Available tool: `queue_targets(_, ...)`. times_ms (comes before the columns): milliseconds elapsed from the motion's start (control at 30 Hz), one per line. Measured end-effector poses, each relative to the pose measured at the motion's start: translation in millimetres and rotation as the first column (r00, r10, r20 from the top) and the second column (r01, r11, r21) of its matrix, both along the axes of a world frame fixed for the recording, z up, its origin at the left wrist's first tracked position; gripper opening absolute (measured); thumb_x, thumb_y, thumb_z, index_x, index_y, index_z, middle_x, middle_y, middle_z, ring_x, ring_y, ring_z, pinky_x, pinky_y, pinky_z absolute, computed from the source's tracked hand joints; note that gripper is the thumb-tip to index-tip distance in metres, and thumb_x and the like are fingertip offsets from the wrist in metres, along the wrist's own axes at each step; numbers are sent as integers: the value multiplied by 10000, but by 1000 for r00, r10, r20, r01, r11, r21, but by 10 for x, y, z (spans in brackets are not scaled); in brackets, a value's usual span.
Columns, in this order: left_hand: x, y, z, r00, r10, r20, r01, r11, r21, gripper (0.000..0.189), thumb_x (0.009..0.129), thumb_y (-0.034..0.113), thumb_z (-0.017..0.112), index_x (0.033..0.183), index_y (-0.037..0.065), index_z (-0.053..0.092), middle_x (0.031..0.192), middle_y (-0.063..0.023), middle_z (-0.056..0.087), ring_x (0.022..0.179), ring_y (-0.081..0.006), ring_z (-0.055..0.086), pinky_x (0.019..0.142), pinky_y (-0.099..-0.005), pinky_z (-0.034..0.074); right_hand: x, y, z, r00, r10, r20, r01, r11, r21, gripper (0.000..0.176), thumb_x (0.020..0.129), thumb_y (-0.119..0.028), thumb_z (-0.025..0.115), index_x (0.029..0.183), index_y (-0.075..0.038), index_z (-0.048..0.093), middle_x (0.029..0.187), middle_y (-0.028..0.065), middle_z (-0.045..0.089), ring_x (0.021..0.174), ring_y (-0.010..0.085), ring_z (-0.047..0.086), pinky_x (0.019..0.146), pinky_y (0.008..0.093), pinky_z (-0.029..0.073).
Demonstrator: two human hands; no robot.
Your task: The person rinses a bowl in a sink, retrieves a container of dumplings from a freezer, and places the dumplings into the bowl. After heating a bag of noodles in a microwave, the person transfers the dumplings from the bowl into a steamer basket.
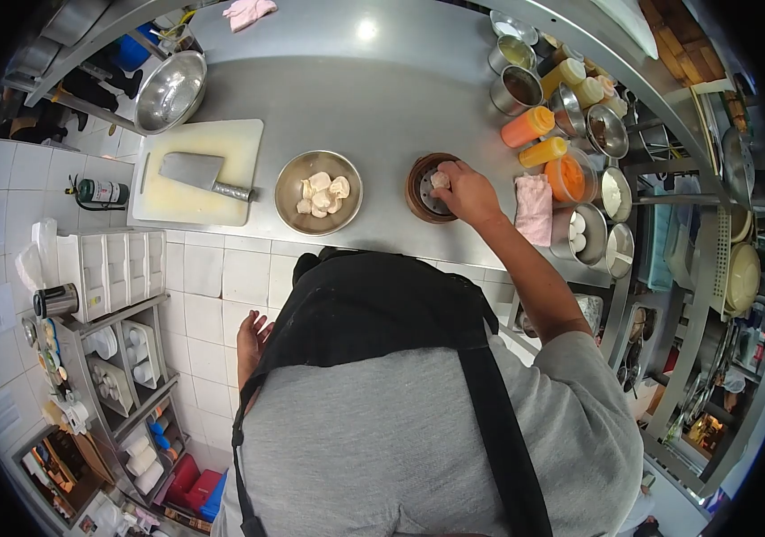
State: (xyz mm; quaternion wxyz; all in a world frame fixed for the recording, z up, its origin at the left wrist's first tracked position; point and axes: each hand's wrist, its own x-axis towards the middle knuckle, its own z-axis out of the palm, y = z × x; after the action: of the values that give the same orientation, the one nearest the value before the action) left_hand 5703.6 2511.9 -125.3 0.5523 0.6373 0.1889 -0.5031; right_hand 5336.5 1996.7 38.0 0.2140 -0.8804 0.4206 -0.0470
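My right hand (467, 190) is over a small round bamboo steamer (420, 202), its fingers closed on a pale dumpling (441, 180) inside the rim. Left of the steamer, a steel bowl (286, 206) on the steel counter holds several pale dumplings (322, 194). My left hand (255, 335) hangs beside the body below the counter edge, empty, with its fingers apart. A cleaver (193, 167) lies on a white cutting board (244, 143) to the left of the bowl.
On the right stand squeeze bottles (527, 127), steel pots (516, 90), a folded pink cloth (533, 208), an orange-filled tub (589, 174) and a container of eggs (590, 234). A large steel bowl (170, 92) sits at the left edge. Another pink cloth (246, 12) lies at the back.
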Motion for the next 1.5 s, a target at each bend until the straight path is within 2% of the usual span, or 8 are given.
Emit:
queue_targets(200,-15,342,-334,994,-110,-24,110,994,27,658,989,465,680,1439,21,501,1267,-152,610,1064,-283,638,896,-394,548,8,-10,-30,999,48,6,-47,998,-31,550,849,-271,790,1338,-122,586,1249,159,620,1101,381,668,923,473,564)
queue_targets(267,-179,346,-162,992,-109,60,98,982,162,660,1003,458,664,1448,3,489,1283,-157,600,1100,-276,623,901,-401,553,21,-19,-3,996,84,-28,-85,996,-32,579,844,-257,797,1363,-134,571,1255,157,616,1107,379,668,925,473,564)
queue_targets(500,-294,754,-537,998,28,58,-39,980,197,687,1031,434,624,1510,-18,430,1347,-169,580,1176,-281,606,907,-429,568,-55,-65,168,981,175,-87,-173,984,36,637,826,-130,787,1415,-142,544,1319,154,583,1123,383,658,938,471,559)
queue_targets(700,-623,838,-141,992,123,-2,-120,971,205,727,1016,434,630,1563,21,388,1418,-189,525,1123,-338,633,934,-444,563,690,191,759,962,273,2,-273,962,-4,532,873,-192,750,1374,-113,589,1304,150,610,1185,367,629,983,461,537)
queue_targets(933,-783,1030,-491,987,161,-9,-154,960,233,701,1029,425,620,1552,8,410,1403,-200,550,1177,-340,610,962,-421,563,1829,560,389,832,554,4,-554,832,30,403,859,-171,742,1242,-72,665,1229,213,615,1074,373,682,905,470,568)
queue_targets(1167,-967,1262,-795,970,238,60,-245,949,197,659,1064,370,577,1528,-63,402,1542,-165,488,1348,-284,530,976,-414,561,2057,788,70,799,595,-85,-593,803,53,425,853,-136,706,1258,-29,635,1206,249,565,1019,431,676,912,503,557)
queue_targets(1333,-1071,1486,-1085,975,224,7,-221,958,185,636,1060,369,591,1503,-64,443,1536,-153,497,1326,-269,545,974,-408,562,2005,878,-91,851,525,15,-525,851,-10,225,825,-70,674,1028,12,622,1160,251,550,1000,437,665,918,528,545)
queue_targets(1500,-1066,1488,-1156,929,345,-133,-315,927,203,622,1066,351,588,1504,-68,448,1564,-151,475,1312,-264,554,966,-398,570,1913,780,36,874,460,158,-469,883,20,210,829,-81,678,1018,-10,617,1105,211,616,955,403,665,821,468,552)
